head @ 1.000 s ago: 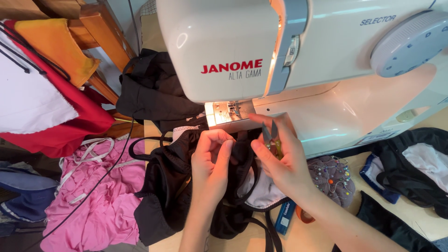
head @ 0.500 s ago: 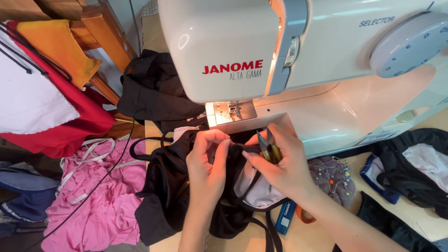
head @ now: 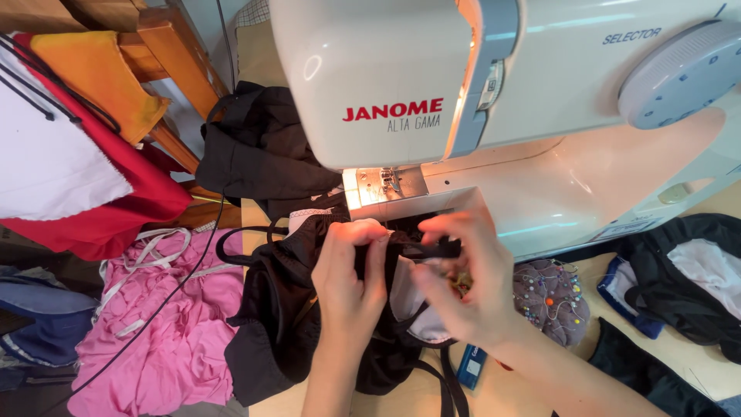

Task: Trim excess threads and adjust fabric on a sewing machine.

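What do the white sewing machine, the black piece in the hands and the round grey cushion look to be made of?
Sewing machine: glossy moulded plastic, judging by its highlights. Black garment: soft, matte fabric that folds limply, fibre unclear. Pincushion: probably stuffed cloth, with coloured-headed pins stuck in.

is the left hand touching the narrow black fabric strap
Touching: the head view shows the left hand pinching one end of the narrow black fabric strap between its fingers.

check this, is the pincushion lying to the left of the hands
No, the pincushion sits right of the right hand, beside the sewing machine; the pink cloth lies left.
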